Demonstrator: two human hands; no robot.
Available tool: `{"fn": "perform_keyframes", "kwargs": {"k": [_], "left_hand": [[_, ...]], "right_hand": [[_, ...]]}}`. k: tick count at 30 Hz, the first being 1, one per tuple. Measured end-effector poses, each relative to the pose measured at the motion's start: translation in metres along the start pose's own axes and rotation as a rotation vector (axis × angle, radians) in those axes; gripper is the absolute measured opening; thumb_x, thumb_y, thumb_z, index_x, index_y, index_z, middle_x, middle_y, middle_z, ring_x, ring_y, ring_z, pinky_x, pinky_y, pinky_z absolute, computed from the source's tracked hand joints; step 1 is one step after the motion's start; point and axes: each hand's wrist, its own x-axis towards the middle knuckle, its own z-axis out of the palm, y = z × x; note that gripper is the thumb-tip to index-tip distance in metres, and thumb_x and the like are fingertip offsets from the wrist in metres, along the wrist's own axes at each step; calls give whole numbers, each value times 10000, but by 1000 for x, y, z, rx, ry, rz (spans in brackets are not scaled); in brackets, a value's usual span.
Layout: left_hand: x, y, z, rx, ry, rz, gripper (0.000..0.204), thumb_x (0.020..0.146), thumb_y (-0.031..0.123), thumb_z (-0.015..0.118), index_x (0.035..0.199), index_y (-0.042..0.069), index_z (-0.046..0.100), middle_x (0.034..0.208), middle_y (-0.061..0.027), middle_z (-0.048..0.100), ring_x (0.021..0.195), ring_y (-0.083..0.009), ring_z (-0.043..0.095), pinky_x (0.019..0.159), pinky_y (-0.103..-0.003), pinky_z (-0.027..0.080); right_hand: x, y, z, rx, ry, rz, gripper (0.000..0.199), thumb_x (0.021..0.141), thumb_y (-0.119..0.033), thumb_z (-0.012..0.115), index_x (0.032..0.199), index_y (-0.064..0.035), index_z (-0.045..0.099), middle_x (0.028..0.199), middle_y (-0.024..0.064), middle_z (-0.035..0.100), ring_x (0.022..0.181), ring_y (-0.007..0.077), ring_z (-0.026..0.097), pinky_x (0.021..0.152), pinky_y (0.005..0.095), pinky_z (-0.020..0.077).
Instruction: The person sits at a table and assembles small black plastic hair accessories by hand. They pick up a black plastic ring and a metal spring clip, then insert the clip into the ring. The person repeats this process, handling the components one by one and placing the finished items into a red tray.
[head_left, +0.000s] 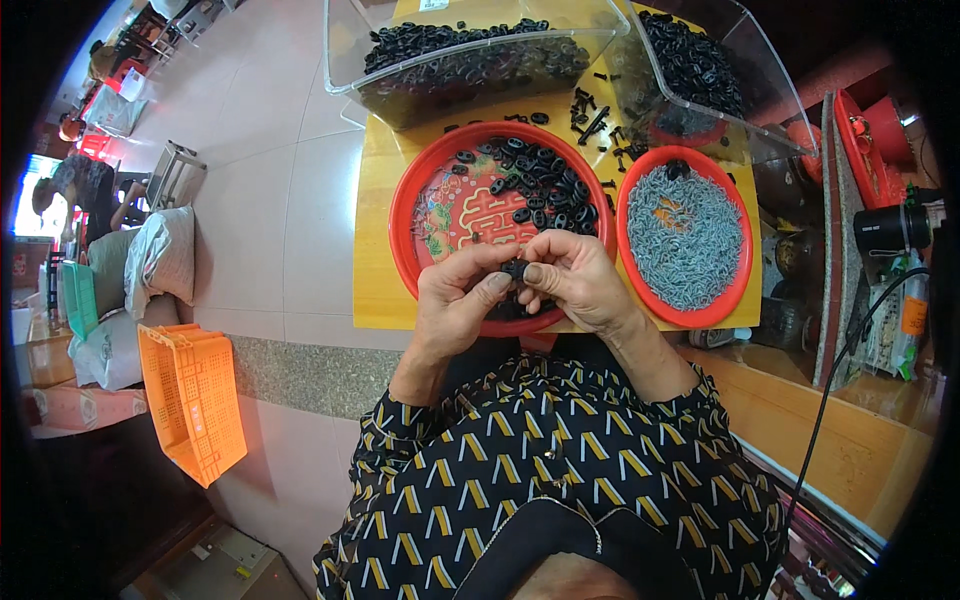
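Left hand (452, 305) and right hand (582, 282) jointly pinch a black part (514, 269) above the near side of the round tray (403, 205). Fingers cover much of the part; its full outline cannot be determined. Hands obscure some tray contents. Upper view edge cuts off the left bin (345, 60).

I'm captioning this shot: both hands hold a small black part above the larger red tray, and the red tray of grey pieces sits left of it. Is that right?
Not quite: the head view shows the red tray of grey pieces to the right of the larger red tray, not left. The rest stands: the left hand and right hand hold a small black part.
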Motion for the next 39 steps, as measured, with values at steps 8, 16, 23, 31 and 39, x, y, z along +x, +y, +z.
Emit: {"fn": "perform_keyframes", "kwargs": {"k": [8, 16, 23, 31, 39], "left_hand": [[2, 1, 1, 184, -16, 33, 236, 805, -35, 515, 1038, -26, 547, 882, -60, 597, 795, -100, 554, 713, -219, 456], [3, 1, 3, 254, -6, 94, 219, 802, -41, 512, 1015, -27, 558, 867, -54, 599, 784, -92, 550, 697, -215, 456], [2, 2, 1, 326, -8, 120, 223, 790, -52, 518, 1008, -32, 560, 859, -58, 598, 776, -86, 550, 686, -209, 456], [1, 0, 0, 411, -22, 123, 250, 773, -68, 526, 1016, -20, 560, 856, -49, 589, 801, -87, 541, 701, -214, 445], [2, -10, -5, 150, 27, 60, 270, 803, -32, 517, 1072, -23, 532, 926, -67, 592, 829, -98, 541, 729, -221, 447]], "right_hand": [[0, -2, 1, 47, -56, -24, 157, 796, -77, 588, 912, 22, 551, 774, 54, 572, 648, 104, 572, 556, 208, 509], [1, -3, 1, 38, -36, 3, 147, 793, -91, 594, 892, 7, 548, 753, 49, 577, 624, 104, 584, 534, 211, 515], [1, -4, 3, 41, -43, 32, 129, 790, -115, 604, 841, -21, 533, 717, 31, 561, 593, 99, 582, 507, 208, 511], [5, -7, 2, -63, -60, 63, 137, 800, -113, 591, 881, -14, 542, 737, 40, 569, 599, 98, 577, 513, 208, 508], [5, -10, 3, 14, -46, 73, 168, 817, -116, 570, 924, 6, 529, 751, 60, 573, 622, 110, 582, 537, 214, 510]]}}
